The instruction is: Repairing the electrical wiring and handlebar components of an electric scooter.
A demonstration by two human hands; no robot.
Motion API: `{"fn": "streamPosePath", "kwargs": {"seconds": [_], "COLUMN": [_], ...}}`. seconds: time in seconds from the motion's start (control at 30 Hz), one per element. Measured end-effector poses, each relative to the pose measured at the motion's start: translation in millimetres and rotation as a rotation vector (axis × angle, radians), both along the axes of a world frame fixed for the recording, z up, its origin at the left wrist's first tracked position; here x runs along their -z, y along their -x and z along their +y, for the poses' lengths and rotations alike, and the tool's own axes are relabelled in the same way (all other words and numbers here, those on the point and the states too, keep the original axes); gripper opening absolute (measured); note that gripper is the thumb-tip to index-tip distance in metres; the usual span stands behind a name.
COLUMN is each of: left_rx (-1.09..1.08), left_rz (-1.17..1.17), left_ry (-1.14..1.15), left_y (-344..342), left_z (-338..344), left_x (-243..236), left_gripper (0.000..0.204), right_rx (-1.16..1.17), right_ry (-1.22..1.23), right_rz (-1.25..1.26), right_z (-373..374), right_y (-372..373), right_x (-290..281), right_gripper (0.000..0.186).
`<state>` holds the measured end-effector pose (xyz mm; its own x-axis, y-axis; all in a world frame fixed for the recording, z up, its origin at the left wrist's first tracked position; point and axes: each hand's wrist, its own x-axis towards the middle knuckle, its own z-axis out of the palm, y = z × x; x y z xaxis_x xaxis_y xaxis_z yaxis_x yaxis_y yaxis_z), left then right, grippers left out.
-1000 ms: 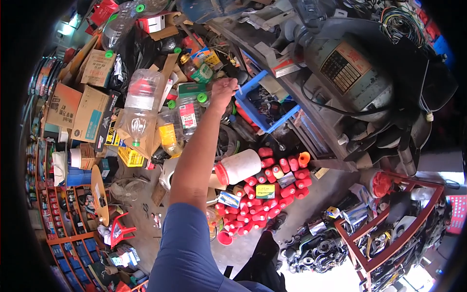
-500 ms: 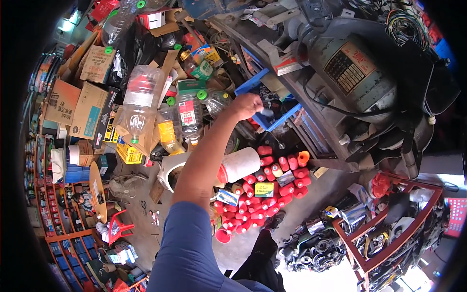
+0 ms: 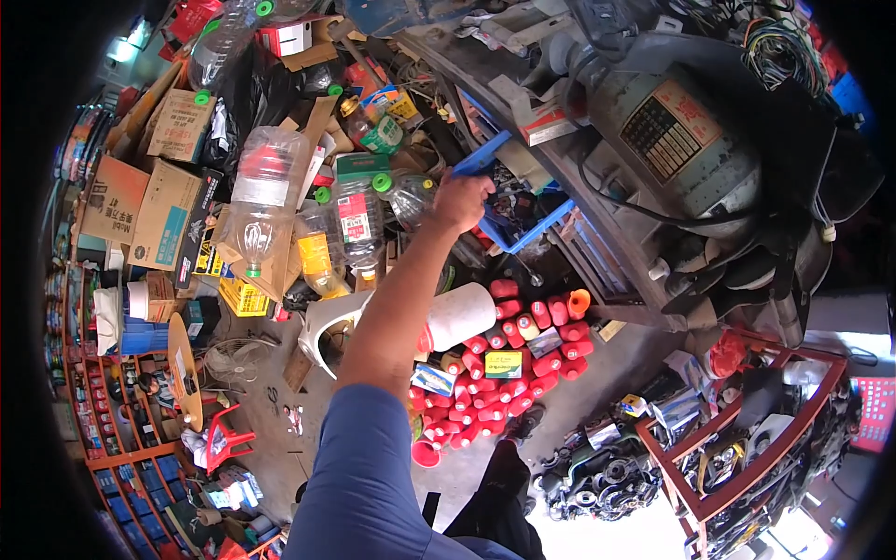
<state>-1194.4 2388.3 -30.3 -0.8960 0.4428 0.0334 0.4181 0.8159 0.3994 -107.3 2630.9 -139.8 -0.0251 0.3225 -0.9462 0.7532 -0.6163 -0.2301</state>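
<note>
My left hand (image 3: 459, 203), at the end of a bare forearm and a blue sleeve, is over the near left wall of a blue plastic bin (image 3: 483, 154). Its fingers are curled closed. Whether they grip the wall or a small item cannot be seen. The bin sits under the workbench edge and has small dark parts inside. Left of the hand, a clear plastic bottle with a green cap (image 3: 413, 194) lies close by. Below the wrist lies a white cylindrical container (image 3: 462, 315). My right hand is not in view.
A heavy electric motor (image 3: 667, 140) sits on the workbench. Many red bottles (image 3: 518, 392) stand on the floor below. Large clear bottles (image 3: 264, 201) and cardboard boxes (image 3: 166, 215) pile up at left. A reddish metal frame (image 3: 737, 495) holds engine parts at lower right.
My left hand has drawn back slightly to the left, onto the bin's wall. The blurred grey thing beside its fingers is no longer visible. The bin looks unmoved.
</note>
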Motion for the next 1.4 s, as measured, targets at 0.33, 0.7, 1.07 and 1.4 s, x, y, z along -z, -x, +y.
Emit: {"fn": "streamPosePath", "kwargs": {"seconds": [0.33,0.7,1.07,1.4], "left_rx": [0.101,-0.173,-0.319,-0.495], "left_rz": [-0.116,-0.195,-0.135,0.309], "left_ry": [0.384,-0.601,-0.644,-0.807], "left_y": [-6.3,21.3,24.7,12.9], "left_z": [36.6,17.3,17.3,-5.2], "left_x": [12.6,21.7,15.5,31.2], "left_gripper": [0.017,0.010,0.007,0.019], "right_rx": [0.005,-0.070,-0.018,0.015], "right_ry": [-0.013,-0.041,-0.034,-0.020], "right_rz": [-0.051,-0.078,-0.083,-0.091], "right_z": [13.6,14.6,13.4,6.5], "right_y": [14.1,25.1,32.9,32.4], "right_x": [-2.7,-5.9,-8.8,-2.6], "right_gripper": [0.044,0.039,0.037,0.041]}}
